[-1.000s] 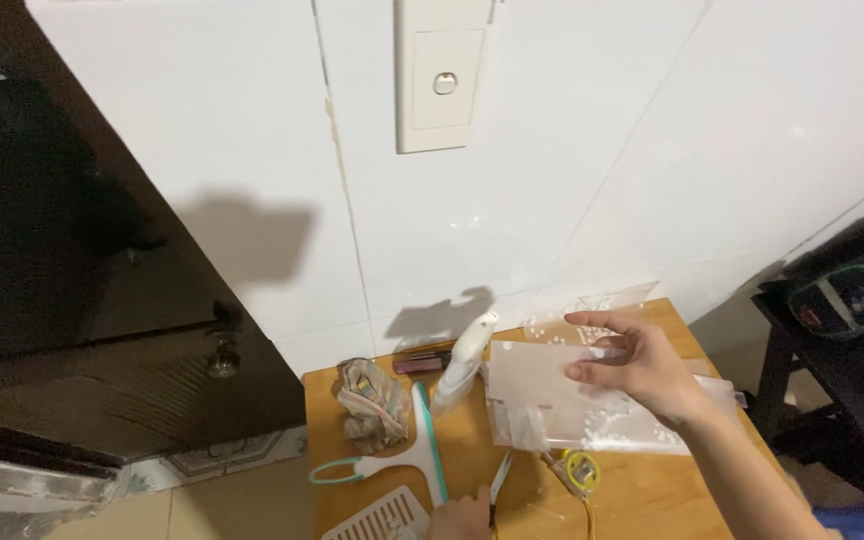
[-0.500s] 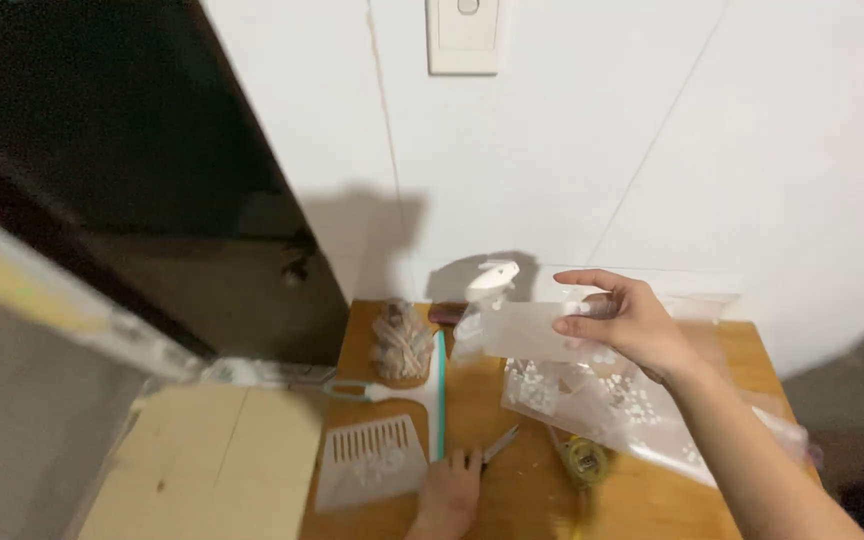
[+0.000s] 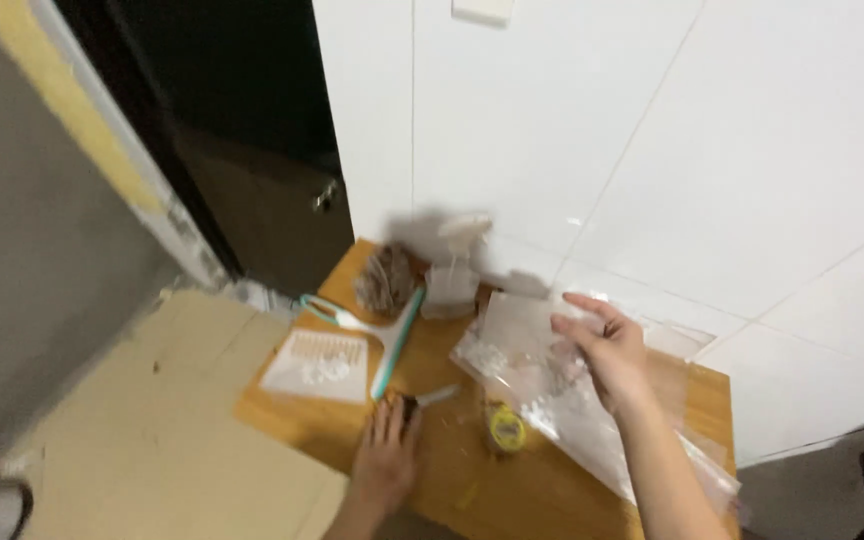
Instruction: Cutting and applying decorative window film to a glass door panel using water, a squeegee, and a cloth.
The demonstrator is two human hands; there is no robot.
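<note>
**Two hands over a cluttered wooden table**

Nearest, the left hand (image 3: 389, 452) lies flat on the table (image 3: 302, 415), fingers loosely spread and grasping nothing, its fingertips just touching a small dark-handled tool (image 3: 424, 400) with a pale blade. Right of it sits a yellow roll (image 3: 505, 428). Higher up, the right hand (image 3: 607, 350) pinches a clear plastic bag (image 3: 542, 385), whose long axis slants from upper left toward the table's lower right corner. To the left lies a teal-edged squeegee (image 3: 392, 345) beside a white perforated sheet (image 3: 317, 365). Farther back, near the white tiled wall (image 3: 652, 150), rest a brown tangled bundle (image 3: 384, 280) and a blurred whitish packet (image 3: 449, 288).
</note>
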